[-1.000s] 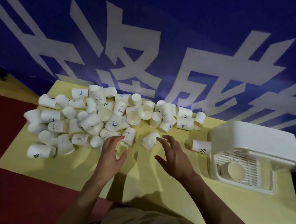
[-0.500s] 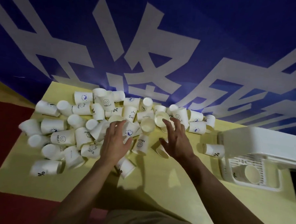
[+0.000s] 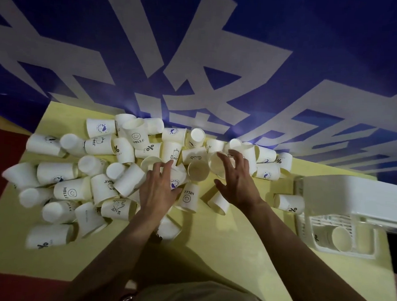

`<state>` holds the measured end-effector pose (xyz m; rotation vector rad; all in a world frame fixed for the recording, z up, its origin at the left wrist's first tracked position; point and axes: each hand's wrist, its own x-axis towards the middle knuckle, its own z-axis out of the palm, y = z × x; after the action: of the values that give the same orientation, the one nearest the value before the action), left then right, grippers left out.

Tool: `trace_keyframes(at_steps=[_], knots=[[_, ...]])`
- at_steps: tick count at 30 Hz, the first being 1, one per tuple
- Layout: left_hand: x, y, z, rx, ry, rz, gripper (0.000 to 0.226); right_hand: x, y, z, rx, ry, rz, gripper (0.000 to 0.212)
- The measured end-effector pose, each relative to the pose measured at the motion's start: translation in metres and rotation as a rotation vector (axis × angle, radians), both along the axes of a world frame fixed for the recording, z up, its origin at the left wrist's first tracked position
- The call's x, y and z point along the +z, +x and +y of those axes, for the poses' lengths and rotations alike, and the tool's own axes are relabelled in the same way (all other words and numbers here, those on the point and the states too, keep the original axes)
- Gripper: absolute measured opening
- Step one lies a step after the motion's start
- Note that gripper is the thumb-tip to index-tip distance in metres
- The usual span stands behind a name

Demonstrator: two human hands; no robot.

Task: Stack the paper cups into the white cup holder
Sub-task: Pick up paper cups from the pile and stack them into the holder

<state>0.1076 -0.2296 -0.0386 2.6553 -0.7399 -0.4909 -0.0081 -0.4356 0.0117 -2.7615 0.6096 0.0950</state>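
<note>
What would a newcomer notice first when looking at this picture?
First, the big heap of white paper cups, most lying on their sides, covering the left and middle of the yellow table. Next, both hands, the left hand and right hand, reaching into the heap's middle. At the right edge stands the white cup holder, with one cup in its tray.

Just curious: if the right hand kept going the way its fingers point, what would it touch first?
Probably the open-mouthed white paper cup under the right hand's fingertips; depth is unclear.
</note>
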Motion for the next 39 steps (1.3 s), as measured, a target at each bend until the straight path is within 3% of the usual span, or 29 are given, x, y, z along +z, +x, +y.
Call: trace_keyframes(at_steps=[11, 18, 23, 30, 39], knots=[[0.009, 0.005, -0.006, 0.055, -0.142, 0.014, 0.079, -0.033, 0.02, -0.011, 0.08, -0.117, 0.108, 0.107], [0.027, 0.002, -0.004, 0.054, -0.313, 0.08, 0.083, -0.04, 0.025, -0.012, 0.051, -0.041, -0.02, 0.082], [0.034, -0.018, -0.004, 0.033, -0.365, 0.117, 0.086, -0.024, 0.016, -0.014, -0.006, 0.036, -0.128, 0.077], [0.036, -0.066, -0.031, -0.041, -0.458, 0.16, 0.085, 0.02, -0.06, -0.028, -0.184, 0.201, -0.317, 0.073], [0.052, -0.147, -0.099, -0.199, -0.444, 0.197, 0.077, 0.049, -0.219, -0.065, -0.292, 0.226, -0.403, 0.067]])
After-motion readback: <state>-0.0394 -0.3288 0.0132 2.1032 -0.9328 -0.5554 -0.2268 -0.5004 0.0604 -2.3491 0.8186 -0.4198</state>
